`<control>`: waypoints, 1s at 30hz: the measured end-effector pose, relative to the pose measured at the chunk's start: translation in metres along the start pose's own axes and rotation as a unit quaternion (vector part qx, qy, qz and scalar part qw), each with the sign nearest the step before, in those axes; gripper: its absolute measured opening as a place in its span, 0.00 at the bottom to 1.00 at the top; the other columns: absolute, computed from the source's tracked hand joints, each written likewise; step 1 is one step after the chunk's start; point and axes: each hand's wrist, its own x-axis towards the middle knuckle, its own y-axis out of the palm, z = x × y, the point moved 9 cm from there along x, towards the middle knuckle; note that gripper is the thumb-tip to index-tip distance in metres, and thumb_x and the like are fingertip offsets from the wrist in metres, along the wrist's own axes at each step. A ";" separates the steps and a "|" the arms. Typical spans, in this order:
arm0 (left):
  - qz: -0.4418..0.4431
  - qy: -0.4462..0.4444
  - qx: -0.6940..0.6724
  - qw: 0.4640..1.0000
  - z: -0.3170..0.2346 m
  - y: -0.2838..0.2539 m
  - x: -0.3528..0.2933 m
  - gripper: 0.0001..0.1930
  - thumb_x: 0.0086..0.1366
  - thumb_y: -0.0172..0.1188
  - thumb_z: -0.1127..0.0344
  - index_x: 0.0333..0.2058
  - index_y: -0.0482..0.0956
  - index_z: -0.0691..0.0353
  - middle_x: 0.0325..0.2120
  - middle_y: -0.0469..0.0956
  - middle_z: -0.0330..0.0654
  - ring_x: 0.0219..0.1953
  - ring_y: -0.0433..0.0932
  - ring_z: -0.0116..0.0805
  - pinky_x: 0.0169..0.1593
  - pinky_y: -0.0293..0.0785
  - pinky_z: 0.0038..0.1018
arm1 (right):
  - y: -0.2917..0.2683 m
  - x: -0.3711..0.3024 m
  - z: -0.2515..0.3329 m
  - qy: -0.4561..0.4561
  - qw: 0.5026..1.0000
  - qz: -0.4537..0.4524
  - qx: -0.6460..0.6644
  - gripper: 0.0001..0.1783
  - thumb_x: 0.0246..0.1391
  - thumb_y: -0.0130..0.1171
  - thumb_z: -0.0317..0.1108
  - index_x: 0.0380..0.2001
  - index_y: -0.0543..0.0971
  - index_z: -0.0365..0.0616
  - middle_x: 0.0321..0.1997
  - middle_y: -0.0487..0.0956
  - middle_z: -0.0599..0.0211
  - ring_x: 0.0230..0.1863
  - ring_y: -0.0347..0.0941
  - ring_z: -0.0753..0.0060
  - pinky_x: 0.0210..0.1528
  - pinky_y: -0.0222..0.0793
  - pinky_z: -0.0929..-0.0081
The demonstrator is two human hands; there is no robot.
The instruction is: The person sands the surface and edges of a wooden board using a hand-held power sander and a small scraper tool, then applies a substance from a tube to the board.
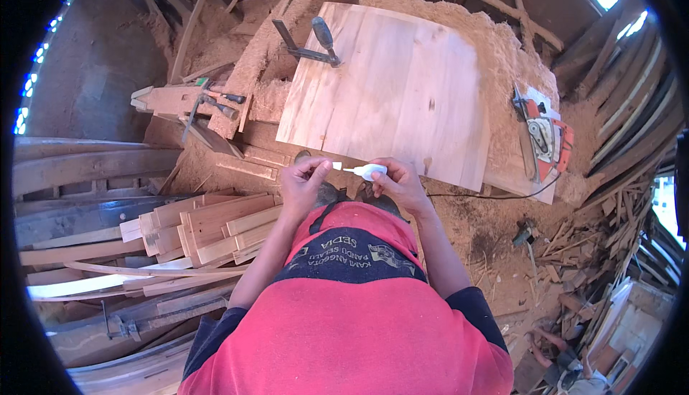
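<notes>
My right hand (403,184) is closed round a small white squeeze bottle (371,172) whose thin nozzle points left. Between the fingertips of my left hand (304,182) is a small white cap (337,166), just apart from the nozzle's tip. Both hands are in front of my body, close to the near edge of a wide, pale wooden panel (402,86). A bar clamp (324,36) with a dark handle grips the panel's far left part.
An orange-red power planer (549,140) rests right of the panel, its dark cord (502,197) running toward me. Hammers (219,104) lie on a timber at left. Stacked boards (222,230) fill the near left. Sawdust and offcuts cover the floor. Another person's arm (549,341) shows at lower right.
</notes>
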 end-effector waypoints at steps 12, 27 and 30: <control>0.003 -0.016 0.052 0.999 0.011 0.002 -0.011 0.11 0.66 0.67 0.63 0.39 0.87 0.65 0.22 0.75 0.28 0.24 0.65 0.15 0.26 0.60 0.19 | 0.025 0.011 -0.016 0.004 0.999 0.006 -0.040 0.15 0.66 0.59 0.34 0.52 0.75 0.38 0.35 0.79 0.71 0.28 0.74 0.84 0.31 0.72 0.81; 0.050 -0.139 -0.124 0.981 0.010 -0.002 0.019 0.12 0.69 0.64 0.63 0.40 0.85 0.68 0.27 0.79 0.29 0.29 0.71 0.15 0.32 0.67 0.16 | 0.077 0.005 0.021 -0.136 0.951 -0.204 -0.189 0.20 0.65 0.60 0.39 0.50 0.71 0.36 0.33 0.75 0.69 0.31 0.71 0.82 0.34 0.69 0.80; 0.063 -0.105 -0.102 0.987 0.009 -0.028 0.031 0.12 0.70 0.63 0.62 0.39 0.85 0.68 0.25 0.78 0.29 0.28 0.71 0.15 0.32 0.66 0.16 | 0.097 0.028 0.018 -0.087 0.958 -0.188 -0.197 0.24 0.66 0.59 0.45 0.51 0.71 0.34 0.40 0.77 0.63 0.38 0.72 0.76 0.38 0.69 0.76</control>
